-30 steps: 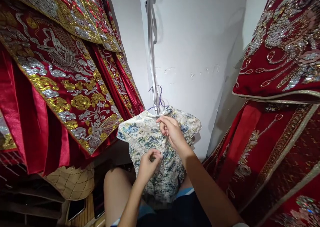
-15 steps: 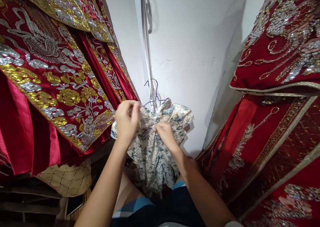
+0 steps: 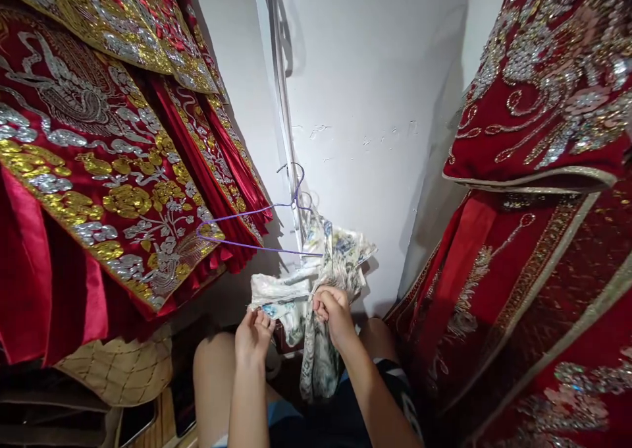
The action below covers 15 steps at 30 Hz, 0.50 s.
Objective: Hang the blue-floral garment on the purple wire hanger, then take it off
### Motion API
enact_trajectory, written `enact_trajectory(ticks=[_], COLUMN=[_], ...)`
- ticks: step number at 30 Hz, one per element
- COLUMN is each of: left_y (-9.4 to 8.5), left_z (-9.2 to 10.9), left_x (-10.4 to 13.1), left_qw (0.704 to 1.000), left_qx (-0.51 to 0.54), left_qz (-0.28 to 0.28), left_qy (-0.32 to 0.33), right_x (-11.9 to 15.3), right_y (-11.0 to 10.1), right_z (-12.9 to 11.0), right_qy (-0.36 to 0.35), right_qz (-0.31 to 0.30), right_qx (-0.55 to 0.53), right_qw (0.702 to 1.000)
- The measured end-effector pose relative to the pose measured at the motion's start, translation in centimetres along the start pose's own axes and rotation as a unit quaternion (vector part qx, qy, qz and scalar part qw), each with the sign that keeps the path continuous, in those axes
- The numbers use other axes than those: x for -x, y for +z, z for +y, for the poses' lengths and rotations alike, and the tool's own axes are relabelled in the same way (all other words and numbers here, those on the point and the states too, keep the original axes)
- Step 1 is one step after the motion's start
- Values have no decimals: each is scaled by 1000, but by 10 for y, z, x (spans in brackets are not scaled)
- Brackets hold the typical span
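A pale floral garment (image 3: 345, 247) with short sleeves is bunched in front of me, its lower part falling between my knees. Its right side still hangs on a purple wire hanger (image 3: 295, 201); the hanger's left arm is bare and sticks out to the left. My left hand (image 3: 255, 337), palm up, pinches the edge of the garment's left sleeve, pulled out below the bare wire. At the garment's gathered middle, my right hand (image 3: 336, 311) is closed around the cloth.
Red embroidered garments (image 3: 148, 197) hang close on the left, and beaded red ones (image 3: 494, 257) on the right. A metal rail (image 3: 281, 105) runs down the white wall (image 3: 365, 72). A beige quilted item (image 3: 121, 369) and dark flat devices (image 3: 135, 423) lie at lower left.
The garment's left side has come off the hanger, baring its left arm. Both hands have moved down, and my left hand now pinches the sleeve.
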State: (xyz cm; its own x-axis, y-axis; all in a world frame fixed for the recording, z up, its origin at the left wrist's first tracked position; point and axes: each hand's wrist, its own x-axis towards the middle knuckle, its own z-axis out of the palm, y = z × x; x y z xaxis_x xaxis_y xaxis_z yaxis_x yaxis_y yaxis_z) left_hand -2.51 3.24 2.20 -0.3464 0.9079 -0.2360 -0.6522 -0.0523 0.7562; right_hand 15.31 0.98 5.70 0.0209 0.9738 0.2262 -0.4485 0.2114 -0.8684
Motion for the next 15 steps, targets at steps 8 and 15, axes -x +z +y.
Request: enact_trajectory(ticks=[8, 15], left_y=[45, 65], left_z=[22, 16], left_x=[61, 118], left_qw=[975, 820], left_qx=[-59, -358], left_qz=[-147, -324], left_qy=[158, 308], right_x=[1, 7], right_y=[-22, -6], right_z=[-6, -26], right_qy=[-14, 175], right_qz=[17, -135], right_qx=[113, -10], right_qw=[993, 975])
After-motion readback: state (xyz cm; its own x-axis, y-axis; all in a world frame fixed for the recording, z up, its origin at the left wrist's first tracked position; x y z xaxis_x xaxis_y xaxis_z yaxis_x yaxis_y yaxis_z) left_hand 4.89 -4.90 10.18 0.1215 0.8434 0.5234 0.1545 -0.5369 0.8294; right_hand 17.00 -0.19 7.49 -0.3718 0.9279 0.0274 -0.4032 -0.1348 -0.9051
